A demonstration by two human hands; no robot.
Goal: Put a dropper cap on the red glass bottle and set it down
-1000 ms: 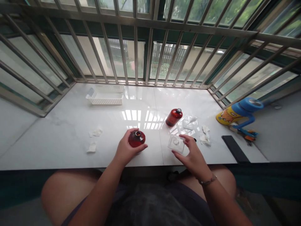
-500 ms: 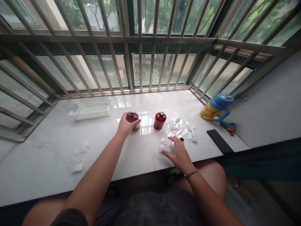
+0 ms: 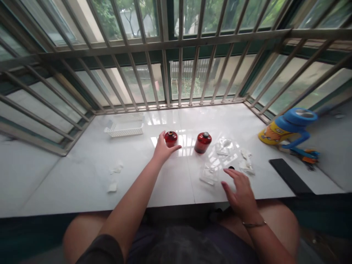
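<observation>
My left hand (image 3: 164, 148) is curled around the lower part of a dark red, see-through bottle (image 3: 171, 138) whose mouth has no cap on it. The thumb lies across its near side, and the far fingers are partly hidden. A second red bottle (image 3: 202, 143) stands upright to the right, with a dark top. Over the front edge of the table, my right hand (image 3: 238, 189) has its fingers apart and nothing in them. Just beyond its fingertips lies a small black cap (image 3: 231, 168). To its left sits a clear plastic package (image 3: 209, 174).
Another clear package (image 3: 224, 146) and crumpled white tissue (image 3: 246, 162) lie at right, near a black phone (image 3: 290, 176) and a blue-and-yellow water bottle (image 3: 283, 126). A white basket (image 3: 125, 131) stands back left. White scraps (image 3: 112, 187) lie front left. Barred windows enclose the table.
The view has turned left, so things appear farther right. My right hand has drawn away from the near clear package, to its right. My left hand now sits lower on its bottle.
</observation>
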